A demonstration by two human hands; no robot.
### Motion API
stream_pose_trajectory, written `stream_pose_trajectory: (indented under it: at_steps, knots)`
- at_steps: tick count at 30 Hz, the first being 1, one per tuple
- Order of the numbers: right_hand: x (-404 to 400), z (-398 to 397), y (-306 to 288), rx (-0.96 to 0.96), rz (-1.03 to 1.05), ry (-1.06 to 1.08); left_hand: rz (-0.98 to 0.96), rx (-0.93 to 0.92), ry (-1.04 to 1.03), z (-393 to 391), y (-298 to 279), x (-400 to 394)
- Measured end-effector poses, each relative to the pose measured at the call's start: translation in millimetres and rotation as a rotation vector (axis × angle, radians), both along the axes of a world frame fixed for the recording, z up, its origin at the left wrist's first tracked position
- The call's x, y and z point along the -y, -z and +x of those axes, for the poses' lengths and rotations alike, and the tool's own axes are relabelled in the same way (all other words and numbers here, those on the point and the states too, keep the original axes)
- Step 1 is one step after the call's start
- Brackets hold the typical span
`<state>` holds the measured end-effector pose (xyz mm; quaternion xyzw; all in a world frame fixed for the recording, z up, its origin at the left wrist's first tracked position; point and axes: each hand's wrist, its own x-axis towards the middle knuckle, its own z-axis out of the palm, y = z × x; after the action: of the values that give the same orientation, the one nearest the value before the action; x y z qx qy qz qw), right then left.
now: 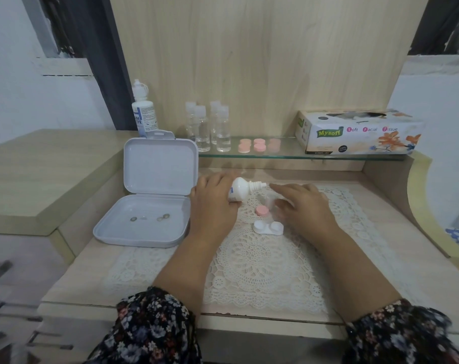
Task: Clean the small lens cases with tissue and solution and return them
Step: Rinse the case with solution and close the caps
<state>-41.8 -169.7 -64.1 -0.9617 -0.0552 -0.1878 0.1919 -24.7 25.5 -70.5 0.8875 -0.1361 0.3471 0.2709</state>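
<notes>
The left hand [214, 203] has its grip curled round a small white solution bottle [239, 190], tipped on its side with the nozzle pointing toward the right hand [303, 206]. The right hand sits just beyond that nozzle, fingers bent down over a small clear case [268, 200] (whether the grip actually pinches it I cannot tell, since the fingers hide the contact). Between the two hands, slightly nearer the person, a pink cap [262, 210] rests on the lace mat [254, 261]. Just below the cap, near the right wrist, lies a white double lens case [268, 227] with both lids on.

To the outer side of the left hand stands an open white box [154, 195], lid upright, with a few small lenses [149, 218] in its tray. Beyond both hands, a glass shelf [288, 155] carries four clear bottles [208, 127], a cluster of pink caps [258, 145] and, past the right hand, a tissue box [359, 132]. A larger solution bottle [143, 109] stands behind the box lid. Floral sleeves [149, 327] cover both forearms above the wooden worktop [396, 232].
</notes>
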Motion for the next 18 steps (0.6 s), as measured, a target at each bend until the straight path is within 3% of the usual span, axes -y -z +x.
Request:
stream_pose_trajectory:
  at_steps: [3,8,10,15,18]
  knots:
    - [-6,2,1,0.015,-0.090,-0.023,0.001,-0.014,0.004,-1,-1,0]
    - [-6,3,3,0.064,-0.028,-0.021,0.008,-0.034,0.010,-2,-2,0]
    - [-8,3,2,0.082,0.176,-0.037,0.013,-0.042,0.011,-2,-2,0]
    - [-10,-2,-10,0.108,0.910,-0.041,0.012,-0.040,0.013,-3,-1,1]
    - [-11,-7,-17,0.078,1.091,-0.134,0.011,-0.034,0.005,-2,-1,0]
